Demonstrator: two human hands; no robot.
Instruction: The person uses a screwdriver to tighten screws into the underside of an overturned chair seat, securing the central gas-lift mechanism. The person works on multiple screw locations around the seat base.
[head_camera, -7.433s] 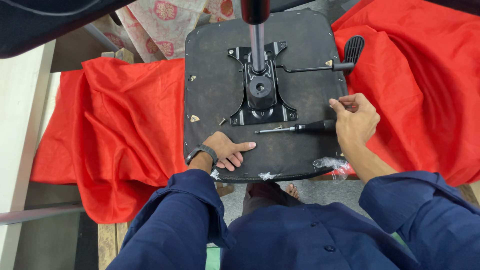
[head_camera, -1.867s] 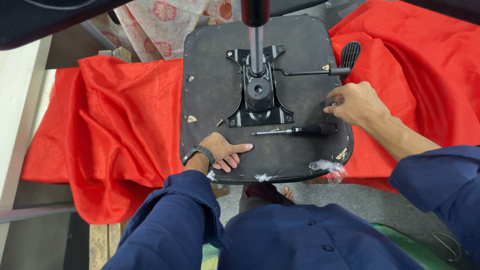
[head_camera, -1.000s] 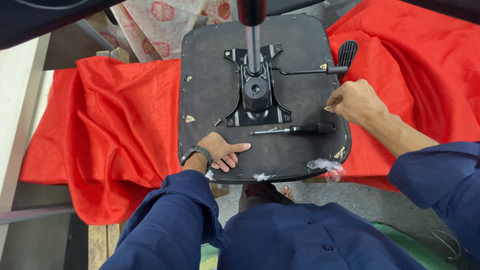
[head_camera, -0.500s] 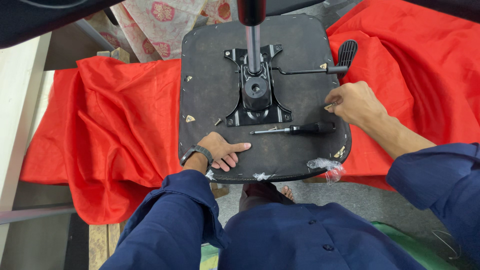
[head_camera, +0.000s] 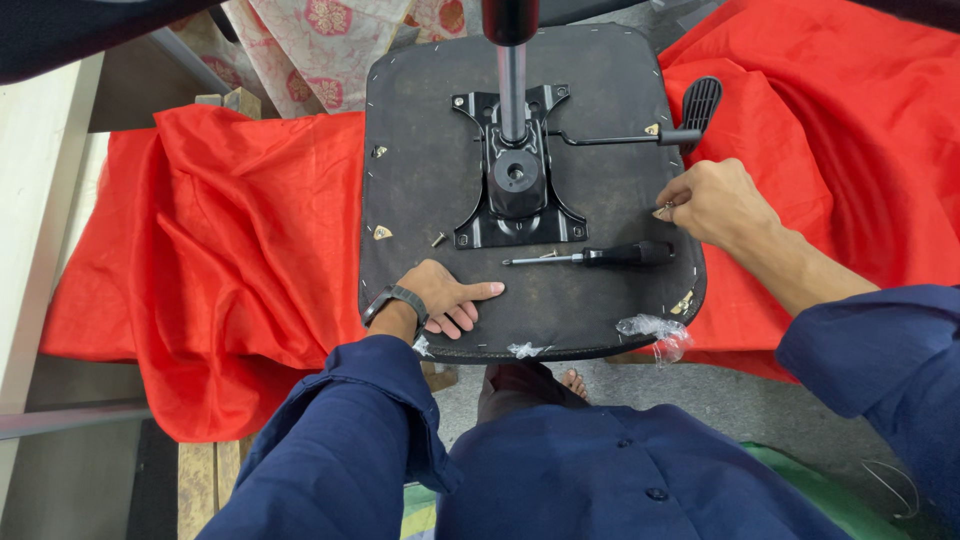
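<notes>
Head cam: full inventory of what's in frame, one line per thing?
Seat base: 1, black, upside down on the cloth, centre.
Mounting plate: 1, black metal, middle of the seat base.
Gas column: 1, silver and black, rising from the plate.
Lever: 1, black with paddle grip, reaching right off the plate.
Screwdriver: 1, black handle, lying on the seat base below the plate.
Loose screw: 1, left of the plate.
Cloth: 1, red, under the seat base.
Patterned fabric: 1, pale floral, top left.
Left hand: flat on the seat base, dark watch on wrist.
Right hand: pinching a small metal part at the seat's right edge.
</notes>
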